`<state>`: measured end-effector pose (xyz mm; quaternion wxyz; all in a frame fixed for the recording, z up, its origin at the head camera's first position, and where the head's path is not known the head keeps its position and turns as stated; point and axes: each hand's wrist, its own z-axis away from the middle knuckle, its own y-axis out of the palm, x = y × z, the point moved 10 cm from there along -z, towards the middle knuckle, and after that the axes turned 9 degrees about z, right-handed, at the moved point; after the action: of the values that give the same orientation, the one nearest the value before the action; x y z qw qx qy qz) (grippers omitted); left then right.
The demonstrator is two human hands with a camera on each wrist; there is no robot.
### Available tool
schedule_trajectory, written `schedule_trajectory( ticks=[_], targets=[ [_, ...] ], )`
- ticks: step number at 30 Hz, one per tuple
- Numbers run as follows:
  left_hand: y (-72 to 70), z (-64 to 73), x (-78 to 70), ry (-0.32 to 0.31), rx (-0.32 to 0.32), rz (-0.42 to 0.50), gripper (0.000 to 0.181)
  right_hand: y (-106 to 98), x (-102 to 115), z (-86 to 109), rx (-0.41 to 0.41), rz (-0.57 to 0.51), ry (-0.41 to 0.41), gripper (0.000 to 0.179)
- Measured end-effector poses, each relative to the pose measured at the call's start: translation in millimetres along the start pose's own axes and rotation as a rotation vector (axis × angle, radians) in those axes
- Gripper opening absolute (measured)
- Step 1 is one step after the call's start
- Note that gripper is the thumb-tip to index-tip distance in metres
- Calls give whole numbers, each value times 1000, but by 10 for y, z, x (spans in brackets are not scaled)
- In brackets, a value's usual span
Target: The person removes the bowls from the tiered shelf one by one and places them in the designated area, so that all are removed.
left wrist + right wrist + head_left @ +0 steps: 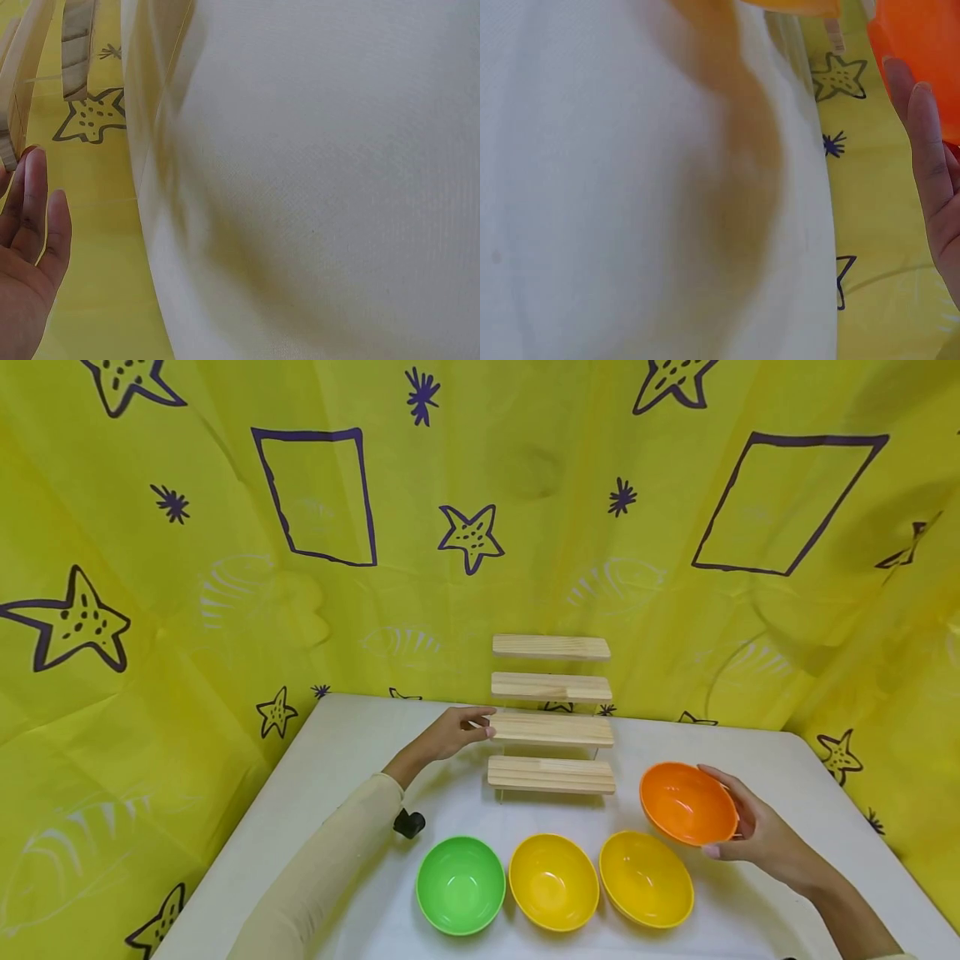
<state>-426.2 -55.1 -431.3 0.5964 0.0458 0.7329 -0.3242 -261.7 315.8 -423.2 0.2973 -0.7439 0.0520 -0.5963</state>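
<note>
My right hand (761, 831) holds an orange bowl (688, 803) by its right side, tilted above the table, thumb at the near rim. In the right wrist view, straight fingers (928, 142) lie along the outside of the orange bowl (922, 56). At the left end of a four-tier wooden stand (551, 729), my left hand (450, 732) pinches the second plank from the bottom between thumb and fingers. The left wrist view has the left hand (30, 247) at a plank's end, its thumb mostly out of frame.
Along the near side of the white table (360, 722) stand a green bowl (461, 885), a yellow bowl (553, 882) and a second yellow bowl (646, 879) in a row. A yellow curtain (525, 460) with starfish drawings surrounds the table. A small black object (408, 823) shows beside the left sleeve.
</note>
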Motion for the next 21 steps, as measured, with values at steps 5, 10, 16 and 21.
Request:
schedule_trajectory(
  ticks=[5, 10, 16, 21],
  targets=[
    [-1, 2, 1, 1, -1, 4, 51, -22, -100, 112, -19, 16, 35, 90],
    [-4, 0, 5, -4, -3, 2, 51, -46, -160, 197, -38, 8, 42, 91],
    [0, -2, 1, 2, 1, 4, 51, -72, -253, 296, -52, -1, 63, 91],
    [6, -1, 5, 5, 3, 2, 51, -94, -379, 402, -57, 10, 116, 91]
  ],
)
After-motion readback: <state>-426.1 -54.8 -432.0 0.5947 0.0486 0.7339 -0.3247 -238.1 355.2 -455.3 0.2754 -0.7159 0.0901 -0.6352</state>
